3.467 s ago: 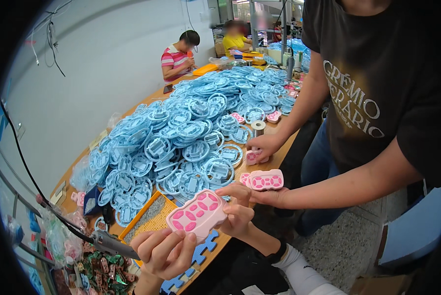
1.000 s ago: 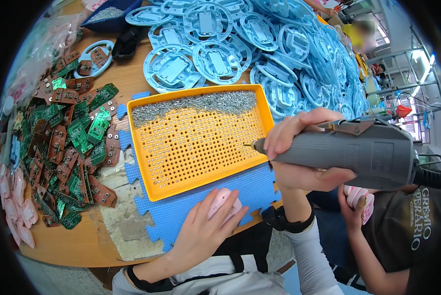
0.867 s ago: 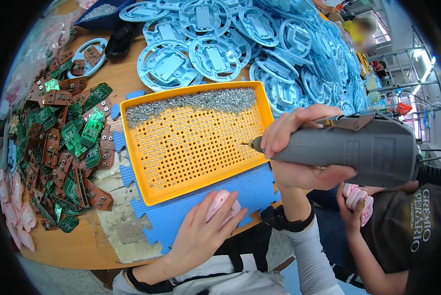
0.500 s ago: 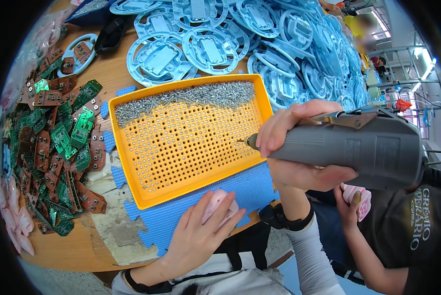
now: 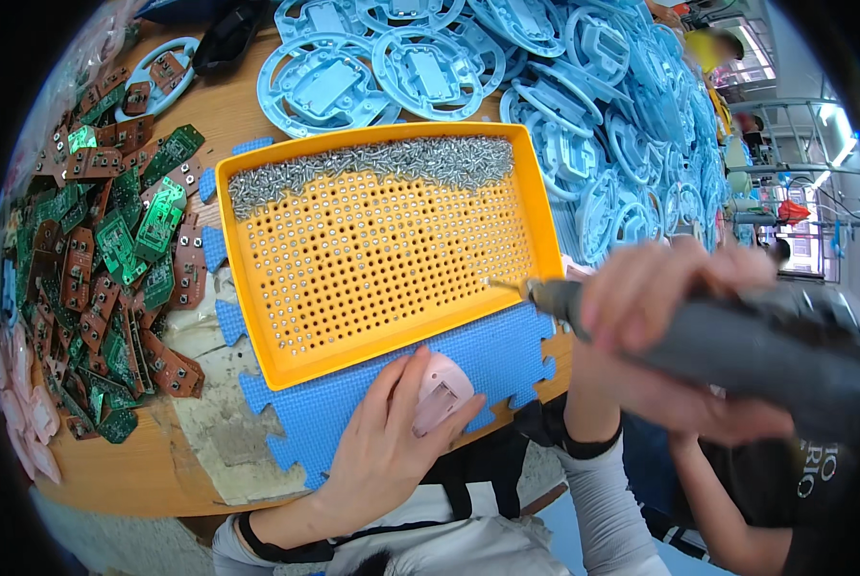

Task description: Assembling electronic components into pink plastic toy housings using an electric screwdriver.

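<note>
My right hand (image 5: 675, 331) grips a grey electric screwdriver (image 5: 737, 346), blurred by motion. Its bit tip (image 5: 507, 284) hovers over the right side of an orange perforated screw tray (image 5: 382, 245). A heap of small silver screws (image 5: 372, 165) lies along the tray's far edge, and single screws sit in many holes. My left hand (image 5: 392, 442) presses a small pink plastic part (image 5: 440, 398) down on a blue foam mat (image 5: 488, 360) in front of the tray.
Green and brown circuit boards (image 5: 113, 250) are piled at the left. Many light blue ring-shaped plastic housings (image 5: 507, 67) cover the far table. Another person's arm (image 5: 728, 499) in a dark shirt is at the lower right. The wooden table edge (image 5: 132, 480) runs close to me.
The view has swung from the far table and another person holding pink parts down to the tray. In the last second the screwdriver has moved left, bringing its tip over the tray.
</note>
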Available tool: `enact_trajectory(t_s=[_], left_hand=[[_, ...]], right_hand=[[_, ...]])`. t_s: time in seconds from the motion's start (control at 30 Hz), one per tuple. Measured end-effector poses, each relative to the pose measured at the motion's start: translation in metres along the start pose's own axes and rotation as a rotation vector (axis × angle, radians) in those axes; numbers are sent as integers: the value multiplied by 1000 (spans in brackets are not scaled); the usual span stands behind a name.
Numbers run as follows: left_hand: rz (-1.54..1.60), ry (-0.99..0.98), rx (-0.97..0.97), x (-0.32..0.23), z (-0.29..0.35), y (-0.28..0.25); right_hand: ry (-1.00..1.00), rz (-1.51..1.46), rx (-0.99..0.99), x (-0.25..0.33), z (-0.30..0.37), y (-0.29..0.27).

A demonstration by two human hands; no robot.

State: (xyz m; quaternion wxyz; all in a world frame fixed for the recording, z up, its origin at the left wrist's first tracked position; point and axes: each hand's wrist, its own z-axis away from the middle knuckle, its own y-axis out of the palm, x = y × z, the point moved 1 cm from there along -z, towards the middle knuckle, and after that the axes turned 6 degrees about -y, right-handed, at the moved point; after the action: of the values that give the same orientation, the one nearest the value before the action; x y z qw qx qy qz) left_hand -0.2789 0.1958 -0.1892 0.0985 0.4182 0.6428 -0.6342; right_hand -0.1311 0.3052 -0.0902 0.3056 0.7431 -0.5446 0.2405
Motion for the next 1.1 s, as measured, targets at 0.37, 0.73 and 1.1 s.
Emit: enact_trajectory(t_s=[0.37, 0.73, 1.1], left_hand=[[-10, -10, 72, 3, 7, -1], [-44, -7, 21, 6, 10, 2], [-99, 13, 18, 3, 7, 1]], right_hand=[[284, 50, 275, 29, 12, 17], [378, 68, 380, 23, 39, 25], [228, -186, 588, -5, 33, 21]])
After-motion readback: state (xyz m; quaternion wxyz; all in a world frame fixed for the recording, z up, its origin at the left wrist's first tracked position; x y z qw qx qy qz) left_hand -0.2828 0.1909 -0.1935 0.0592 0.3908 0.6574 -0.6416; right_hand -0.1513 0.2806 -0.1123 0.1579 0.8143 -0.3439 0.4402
